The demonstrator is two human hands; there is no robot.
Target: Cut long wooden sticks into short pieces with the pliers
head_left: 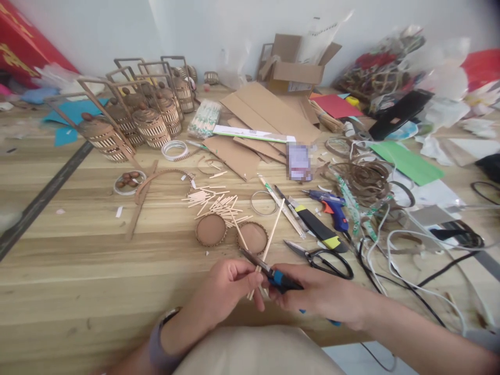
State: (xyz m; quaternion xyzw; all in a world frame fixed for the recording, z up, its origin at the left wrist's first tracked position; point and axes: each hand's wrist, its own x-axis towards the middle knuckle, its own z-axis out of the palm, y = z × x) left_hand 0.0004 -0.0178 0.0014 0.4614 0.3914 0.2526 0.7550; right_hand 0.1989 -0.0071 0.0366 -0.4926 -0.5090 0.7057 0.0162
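Observation:
My left hand [228, 291] is closed in a pinch on a few thin bamboo sticks [271, 234] near the table's front edge. The sticks slant up and away to the right. My right hand [320, 297] grips blue-handled cutting pliers [269, 273], whose dark jaws sit on the sticks just beside my left fingers. Just beyond my hands lie two round cardboard discs [211, 229] and a scatter of short cut stick pieces [214, 203].
Black scissors [324, 258], a yellow-black utility knife [318, 226] and a blue glue gun [332, 204] lie to the right, with tangled cables [410, 260]. Several woven lantern-like baskets [148, 122] stand far left. Cardboard sheets [258, 120] and an open box [295, 65] sit at the back.

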